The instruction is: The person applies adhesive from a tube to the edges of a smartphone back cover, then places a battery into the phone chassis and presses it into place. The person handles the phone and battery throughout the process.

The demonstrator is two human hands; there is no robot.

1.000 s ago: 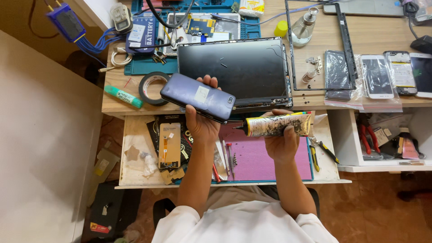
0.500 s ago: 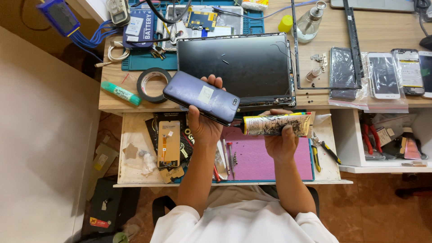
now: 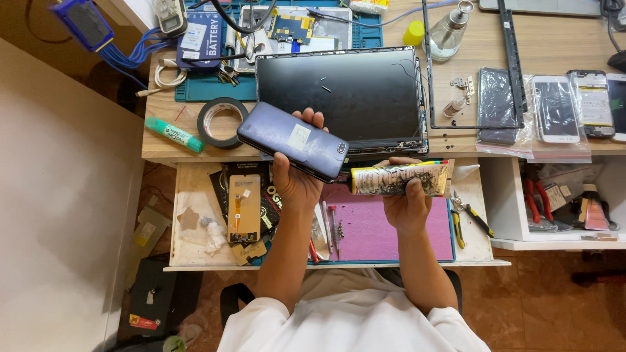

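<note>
My left hand (image 3: 297,179) grips a blue-grey smartphone (image 3: 292,140), held back-side up and tilted over the desk's front edge. In my right hand (image 3: 405,205) lies a crumpled yellow and black glue tube (image 3: 399,178), held sideways with its nozzle end toward the phone. The tube's tip nearly touches the phone's lower right corner. Both hands hover above an open drawer with a purple mat (image 3: 375,228). Behind them a large dark screen panel (image 3: 342,98) lies flat on the wooden desk (image 3: 163,146).
A black tape roll (image 3: 222,122) and green marker (image 3: 174,135) lie at the desk's left. Several phones in clear bags (image 3: 554,107) and a thin black frame (image 3: 515,65) sit right. A blue-green work mat (image 3: 202,88) with parts, a clear bottle (image 3: 450,29), a drawer with a screen part (image 3: 244,208), and pliers (image 3: 471,218) surround the hands.
My hands have held their pose with the phone and the tube. The view has shifted slightly, nothing else moved.
</note>
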